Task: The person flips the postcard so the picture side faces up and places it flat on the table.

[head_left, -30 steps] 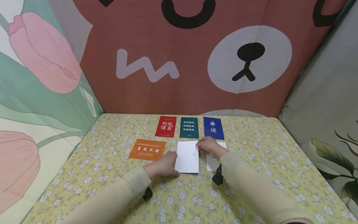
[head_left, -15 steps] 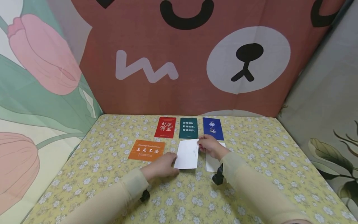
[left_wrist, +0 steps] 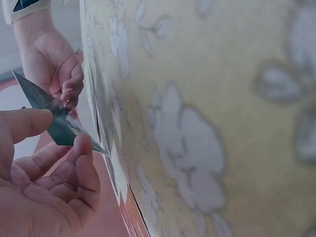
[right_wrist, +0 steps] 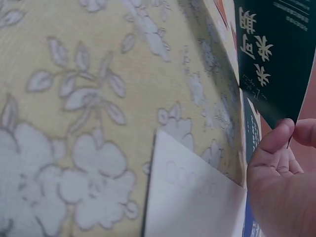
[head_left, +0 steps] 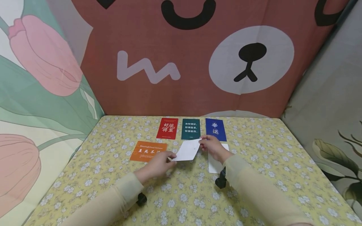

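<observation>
A card [head_left: 187,150] is raised and tilted over the table, its white back toward the head camera. Its underside, seen in the right wrist view, is a dark green printed face [right_wrist: 276,54] with white characters. My left hand [head_left: 158,163] pinches the card's near left corner between thumb and fingers. At the far right corner, my right hand [head_left: 213,147] pinches it between thumb and forefinger. Another card [head_left: 215,164] lies white side up on the table below my right hand, which covers part of it. The orange card [head_left: 148,150] lies left, partly behind my left hand.
Along the back of the table a red card [head_left: 167,128], a green card [head_left: 190,129] and a blue card [head_left: 216,129] lie in a row. The flowered tablecloth [head_left: 183,201] reaches a cloth backdrop [head_left: 152,97] with a bear's face. Printed cloths hang on both sides.
The card has risen off the table and tilted, its near edge lifting. My left hand moved slightly left and now pinches its corner; my right hand kept hold at the far corner.
</observation>
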The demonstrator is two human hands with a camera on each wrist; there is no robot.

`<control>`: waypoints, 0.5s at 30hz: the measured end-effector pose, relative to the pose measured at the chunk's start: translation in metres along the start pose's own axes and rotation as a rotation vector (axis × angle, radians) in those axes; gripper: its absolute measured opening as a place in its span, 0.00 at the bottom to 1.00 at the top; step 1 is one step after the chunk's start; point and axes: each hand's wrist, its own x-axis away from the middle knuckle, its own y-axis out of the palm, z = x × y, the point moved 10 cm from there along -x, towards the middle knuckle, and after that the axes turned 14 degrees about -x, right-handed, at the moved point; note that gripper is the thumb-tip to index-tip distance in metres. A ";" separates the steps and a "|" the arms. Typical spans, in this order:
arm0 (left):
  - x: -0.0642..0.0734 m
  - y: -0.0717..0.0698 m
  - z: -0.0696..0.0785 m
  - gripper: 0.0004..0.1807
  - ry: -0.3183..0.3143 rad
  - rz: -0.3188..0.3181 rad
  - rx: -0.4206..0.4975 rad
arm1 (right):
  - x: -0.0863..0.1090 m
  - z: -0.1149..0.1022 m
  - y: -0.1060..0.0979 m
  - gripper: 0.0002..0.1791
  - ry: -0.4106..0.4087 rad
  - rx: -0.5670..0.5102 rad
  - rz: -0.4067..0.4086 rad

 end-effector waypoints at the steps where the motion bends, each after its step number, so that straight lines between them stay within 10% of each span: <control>1: 0.001 -0.002 0.000 0.13 0.009 0.013 0.008 | 0.000 0.001 0.000 0.15 0.002 -0.007 -0.003; 15: 0.010 -0.043 -0.006 0.15 0.013 0.278 0.206 | 0.005 -0.006 0.006 0.17 -0.059 -0.098 -0.032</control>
